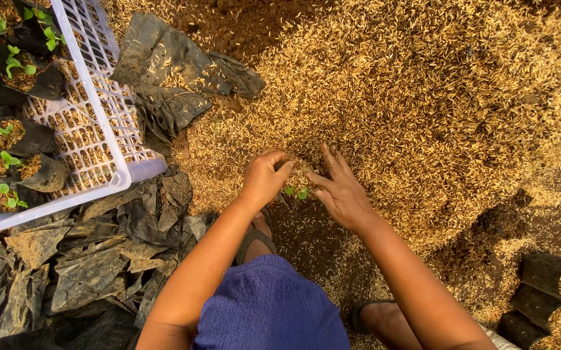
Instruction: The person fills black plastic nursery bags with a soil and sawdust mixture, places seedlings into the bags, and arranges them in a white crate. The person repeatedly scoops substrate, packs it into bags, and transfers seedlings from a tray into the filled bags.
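Down at the middle of my view, on a heap of golden rice husk (pixel 423 97), I have both hands close together around a small green seedling (pixel 296 192). Its two leaves stand between my hands, just beside the curled fingertips of my left hand (pixel 264 178) and just in front of the thumb of my right hand (pixel 338 188). My left fingers are bent inward into a loose half-closed cup over the husk; I cannot tell whether they grip anything. My right fingers are stretched nearly flat and spread, pressing on the husk, holding nothing that I can see.

At the upper left stands a white plastic lattice crate (pixel 92 110), carrying black soft nursery bags (pixel 37 172) filled with husk mix, each with a small green sprout. Below it lies a pile of empty, crumpled black bags (pixel 79 266), and a few more lie flat above (pixel 163 65). At the lower right, upright filled black bags (pixel 549 291) stand in a row.
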